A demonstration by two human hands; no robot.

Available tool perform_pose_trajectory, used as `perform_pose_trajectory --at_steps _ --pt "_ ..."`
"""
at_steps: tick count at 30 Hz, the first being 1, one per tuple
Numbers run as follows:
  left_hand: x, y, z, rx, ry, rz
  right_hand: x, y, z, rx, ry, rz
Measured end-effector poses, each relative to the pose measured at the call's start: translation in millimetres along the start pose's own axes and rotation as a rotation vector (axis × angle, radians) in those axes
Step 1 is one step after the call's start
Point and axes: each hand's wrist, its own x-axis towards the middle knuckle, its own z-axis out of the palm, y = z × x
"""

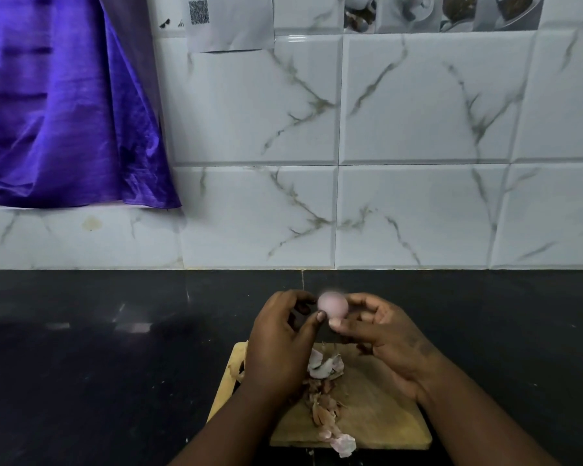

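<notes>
Rising behind the work, a marbled tile wall (418, 129) meets the back edge of the black counter (81, 364). A purple cloth (58, 112) hangs over the wall's left part, and a paper sheet with a printed code (229, 21) is stuck up near the top. At the counter's front edge, right of the middle, lies a wooden cutting board (377, 415), partly covered by the person's forearms.

Both hands are raised over the board's far edge. The right hand (384, 331) grasps a small pale pink onion (333, 305), with its fingers curled behind the bulb and the thumb tucked beneath. The left hand (280, 341) pinches at the onion's left side, thumb tip against the bulb and forefinger bent toward its top. The onion sits in the air between the two hands, above the counter just beyond the board, touching neither. It is blurred, so fine detail of its surface cannot be made out, though it looks smooth and bare.

A heap of papery peels (323, 388) runs down the middle of the board to its front edge, with one pale scrap hanging over.

Peeling looks like the step in hand, and it seems nearly done. The next move probably calls for the left fingertips to find any last loose flap of skin and strip it off while the right hand turns the bulb. After that the onion can be set down on a bare part of the board.
</notes>
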Motion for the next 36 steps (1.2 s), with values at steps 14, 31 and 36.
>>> perform_pose_trajectory --at_steps 14,31,36 --pt "8.9 -8.9 -31.1 -0.012 0.233 -0.470 -1.8 6.8 12.7 -0.098 0.174 -0.044" --pt "-16.6 7.8 -27.5 -0.196 -0.568 -0.686 -14.8 7.9 60.8 0.005 0.030 0.239" --pt "-35.4 16.2 -44.3 0.078 -0.489 -0.333 -27.3 6.6 48.7 0.193 0.186 0.220"
